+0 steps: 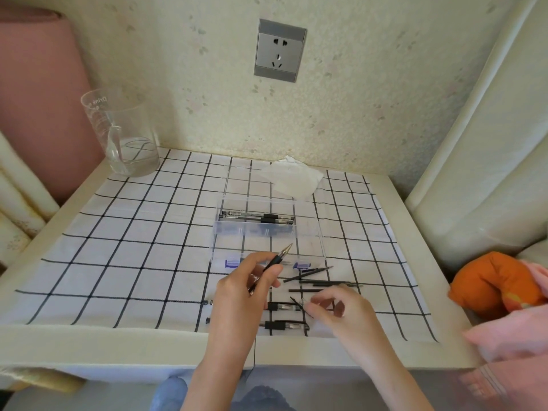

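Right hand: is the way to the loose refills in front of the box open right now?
Probably yes: the refills lie bare on the cloth just beyond the right hand, nothing between. But its fingers pinch a thin black piece.

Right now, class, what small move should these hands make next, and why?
Probably bring the right hand up to the pen held in the left hand. It pinches a thin black piece, the pen's metal tip points toward the clear box, and the hands are apart, so joining piece and pen seems the likely step.
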Demonstrator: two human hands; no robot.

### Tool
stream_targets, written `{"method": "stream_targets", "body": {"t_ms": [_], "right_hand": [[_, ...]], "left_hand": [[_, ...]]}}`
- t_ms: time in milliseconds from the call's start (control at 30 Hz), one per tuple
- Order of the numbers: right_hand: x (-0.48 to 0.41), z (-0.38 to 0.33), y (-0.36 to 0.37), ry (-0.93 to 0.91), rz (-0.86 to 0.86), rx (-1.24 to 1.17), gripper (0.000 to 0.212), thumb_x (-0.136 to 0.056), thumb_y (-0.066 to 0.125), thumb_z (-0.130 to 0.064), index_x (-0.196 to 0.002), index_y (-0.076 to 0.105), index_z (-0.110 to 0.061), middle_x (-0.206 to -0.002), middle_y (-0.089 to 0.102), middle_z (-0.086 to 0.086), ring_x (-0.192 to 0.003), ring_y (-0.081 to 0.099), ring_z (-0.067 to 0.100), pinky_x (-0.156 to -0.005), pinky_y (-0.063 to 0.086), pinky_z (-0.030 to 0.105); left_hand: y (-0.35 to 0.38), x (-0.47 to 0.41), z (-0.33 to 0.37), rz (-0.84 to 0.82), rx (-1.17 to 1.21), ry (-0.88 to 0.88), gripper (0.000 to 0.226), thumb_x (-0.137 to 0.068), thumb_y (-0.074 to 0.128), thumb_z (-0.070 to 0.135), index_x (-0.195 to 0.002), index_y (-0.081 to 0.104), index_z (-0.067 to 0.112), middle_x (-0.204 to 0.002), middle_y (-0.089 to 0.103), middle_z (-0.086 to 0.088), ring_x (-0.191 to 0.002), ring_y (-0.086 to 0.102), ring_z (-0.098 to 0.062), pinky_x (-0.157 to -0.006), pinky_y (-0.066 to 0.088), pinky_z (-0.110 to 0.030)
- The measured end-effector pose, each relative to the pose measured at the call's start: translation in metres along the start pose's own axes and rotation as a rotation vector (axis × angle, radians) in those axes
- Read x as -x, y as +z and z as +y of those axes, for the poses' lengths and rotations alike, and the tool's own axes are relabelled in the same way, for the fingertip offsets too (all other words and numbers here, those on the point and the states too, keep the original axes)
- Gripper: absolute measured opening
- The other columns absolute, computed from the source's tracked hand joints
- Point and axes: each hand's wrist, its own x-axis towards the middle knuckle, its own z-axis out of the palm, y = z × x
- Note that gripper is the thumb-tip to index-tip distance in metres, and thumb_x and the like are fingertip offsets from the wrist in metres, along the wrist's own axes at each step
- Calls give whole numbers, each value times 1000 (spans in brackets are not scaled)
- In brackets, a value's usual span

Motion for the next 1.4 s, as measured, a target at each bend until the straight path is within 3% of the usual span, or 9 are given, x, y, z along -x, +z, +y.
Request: {"method": "stream_targets", "body": {"t_ms": [267,400,467,533,667,933,1067,1233,1400], "right_hand": [[-4,7,3,-41,43,-52,7,-79,73,-14,-81,69,-19,-80,66,-5,-72,55,-2,-63,41,8],[-10,-6,-19,-24,18,-342,7,-84,67,-10,-88,68,-15,-77,71,0,-63,64,13,-52,43,13],[-15,-16,-31,-61,9,-428,7,-87,62,-12,-92,68,-13,-65,65,1,-57,57,16,-53,47,20],[-21,-26,-37,-111,-4,-415,11,-92,56,-18,-95,67,-17,-56,54,-1,-54,50,15,-61,48,23],[-30,-48,-32,-210,-5,-405,16,-96,47,-18,-96,63,-20,-55,44,-5,-53,42,14,-56,41,26],[-33,-58,-23,-334,-4,-301,14,-95,50,-17,-98,63,-20,-65,56,-27,-62,50,-4,-60,39,9],[-32,-54,-19,-346,-42,-265,15,-93,54,-16,-93,66,-25,-72,59,-24,-66,50,0,-64,42,14],[-34,-53,-19,-323,-80,-283,17,-91,56,-10,-88,67,-23,-59,55,-16,-57,50,2,-61,43,12],[-34,-51,-15,-324,-74,-283,21,-90,58,-10,-84,67,-27,-57,53,-8,-56,51,5,-63,46,16]], "left_hand": [[1,2,-2,7,-22,4,18,-92,48,28,-82,63,28,-64,60,15,-53,50,-15,-52,43,-19],[0,1,-4,-17,-19,-9,14,-92,50,28,-87,62,32,-75,64,12,-59,52,-15,-56,45,-23],[1,1,-4,-30,-23,-6,13,-91,51,28,-90,61,36,-77,65,14,-60,53,-9,-55,45,-17],[1,1,-3,-36,-21,-7,14,-90,52,27,-90,61,38,-77,65,15,-61,54,-7,-55,43,-12],[2,2,-2,-47,-24,-7,17,-89,55,27,-89,60,43,-76,65,20,-61,55,-5,-56,43,-11],[0,1,-1,-40,8,2,20,-88,57,24,-90,62,43,-76,66,16,-59,54,-7,-56,46,-16],[1,2,0,-45,36,-2,23,-86,59,23,-86,62,47,-73,67,15,-59,54,-6,-57,42,-9],[3,4,-1,-18,29,7,32,-84,63,18,-81,62,49,-66,63,13,-57,51,-7,-55,40,-9],[3,4,0,10,32,15,29,-83,64,11,-83,68,40,-56,57,18,-51,46,-6,-50,35,-8]]}}
